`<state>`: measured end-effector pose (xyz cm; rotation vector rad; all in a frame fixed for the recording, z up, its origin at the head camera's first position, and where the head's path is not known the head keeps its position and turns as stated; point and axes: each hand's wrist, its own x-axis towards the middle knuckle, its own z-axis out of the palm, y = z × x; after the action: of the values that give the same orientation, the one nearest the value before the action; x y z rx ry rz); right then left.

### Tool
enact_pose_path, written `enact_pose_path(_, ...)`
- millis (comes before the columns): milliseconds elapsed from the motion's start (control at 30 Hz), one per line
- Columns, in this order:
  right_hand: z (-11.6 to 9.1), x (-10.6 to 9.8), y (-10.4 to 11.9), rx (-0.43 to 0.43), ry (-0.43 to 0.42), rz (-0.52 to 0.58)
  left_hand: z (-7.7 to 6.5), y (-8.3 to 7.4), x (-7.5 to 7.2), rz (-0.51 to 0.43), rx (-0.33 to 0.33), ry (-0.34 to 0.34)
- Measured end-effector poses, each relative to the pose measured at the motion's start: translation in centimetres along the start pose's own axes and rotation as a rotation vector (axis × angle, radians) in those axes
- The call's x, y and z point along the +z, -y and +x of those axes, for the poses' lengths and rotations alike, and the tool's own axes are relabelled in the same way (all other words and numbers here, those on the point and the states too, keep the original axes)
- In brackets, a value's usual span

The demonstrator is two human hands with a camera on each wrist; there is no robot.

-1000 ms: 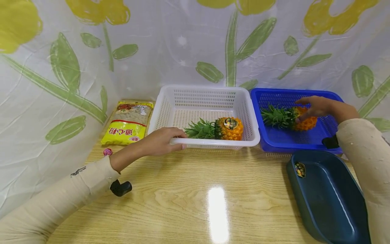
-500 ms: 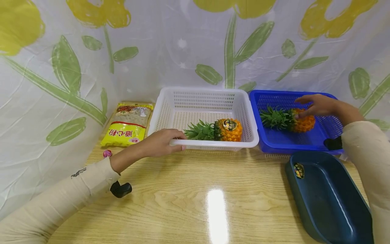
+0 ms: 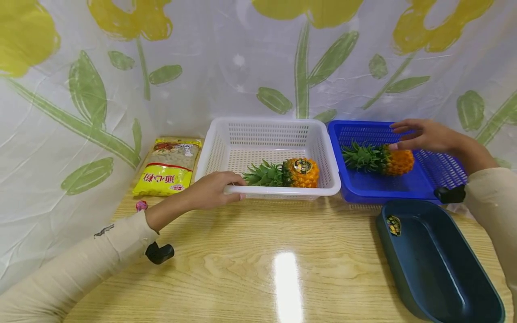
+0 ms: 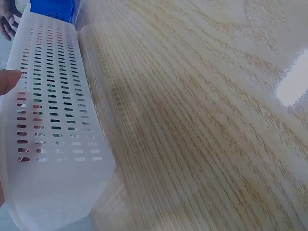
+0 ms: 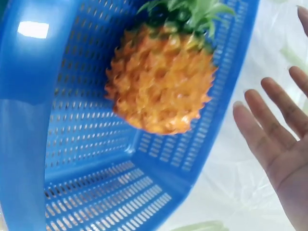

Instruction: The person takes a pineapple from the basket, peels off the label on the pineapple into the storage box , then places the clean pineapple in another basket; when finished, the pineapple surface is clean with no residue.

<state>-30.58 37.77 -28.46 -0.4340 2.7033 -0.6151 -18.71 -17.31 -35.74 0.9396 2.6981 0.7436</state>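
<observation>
A flower-printed sheet [image 3: 210, 67] hangs behind the white basket [image 3: 270, 128], and a wood-grain surface [image 3: 226, 269] spreads beneath. The white basket sits with its long side toward the person, which likely keeps what is in it easy to reach. Nearer the person than the white basket and off to its right stands a dark teal basin [image 3: 438, 260]. Just beside the white basket's right end is a blue basket [image 3: 387, 196]; the walls of both probably serve to stop round things rolling off. A yellow macaroni bag [image 3: 167, 168] lies flat at the white basket's left end, perhaps because its loose filling would not hold it upright.

Inside the white basket, a stickered pineapple [image 3: 284, 174] lies on its side along the near wall, leaves to the left, a steadier rest than its rounded base would give. Right of the white basket, another pineapple [image 3: 379, 160] lies the same way in the blue basket.

The left hand [image 3: 214, 190] grips the white basket's near rim by the left corner, thumb outside, seemingly to steady it. Right of the white basket, the right hand [image 3: 430, 137] hovers over the blue basket, fingers spread, holding nothing. A small pink object [image 3: 141, 205], too small to name, lies left of the white basket.
</observation>
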Motion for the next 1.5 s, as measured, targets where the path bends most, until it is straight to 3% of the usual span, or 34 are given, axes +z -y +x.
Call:
enact_pose_path(367, -0.9, 0.5, 3.0, -0.050, -0.062, 0.015, -0.3, 0.1, 0.4, 0.010, -0.002, -0.050)
enact_pose_path(767, -0.6, 1.8, 6.1, -0.137, -0.072, 0.059, -0.9, 0.0, 0.6, 0.026, -0.007, -0.092)
enact_pose_path(1067, -0.2, 3.0, 8.1, -0.179, -0.072, 0.110, -1.9, -0.1, 0.0, -0.035, -0.067, -0.132)
enact_pose_path(1500, 0.1, 4.8, 11.2, -0.193, -0.073, 0.189, -3.7, 0.7, -1.3, -0.105, -0.132, -0.344)
